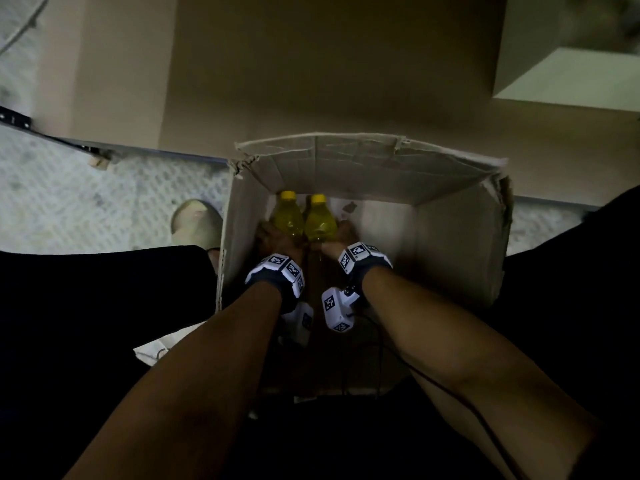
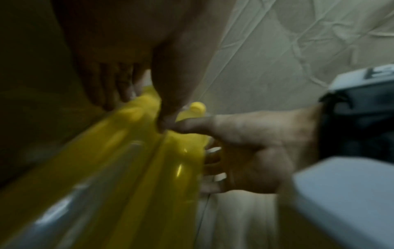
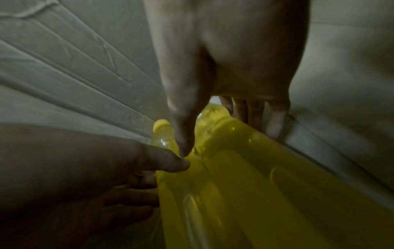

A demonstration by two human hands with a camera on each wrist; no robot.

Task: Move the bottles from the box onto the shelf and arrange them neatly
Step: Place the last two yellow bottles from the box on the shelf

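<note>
Two yellow bottles with yellow caps are side by side inside the open cardboard box (image 1: 450, 244), near its far left corner, caps towards the far wall. My left hand (image 1: 277, 239) grips the left bottle (image 1: 286, 216), and my right hand (image 1: 341, 235) grips the right bottle (image 1: 320, 221). In the left wrist view my thumb (image 2: 168, 109) lies over the left bottle (image 2: 95, 165) and the fingers curl round its far side. In the right wrist view the right hand's thumb (image 3: 183, 134) and fingers (image 3: 275, 121) wrap the right bottle (image 3: 255, 185). The two thumbs touch between the bottles.
The box stands on the floor between my dark-clothed legs, with its right half bare. A pale slipper (image 1: 195, 221) lies left of the box on patterned flooring (image 1: 69, 202). A beige surface (image 1: 329, 64) rises behind the box, and a white block (image 1: 571, 74) sits at upper right.
</note>
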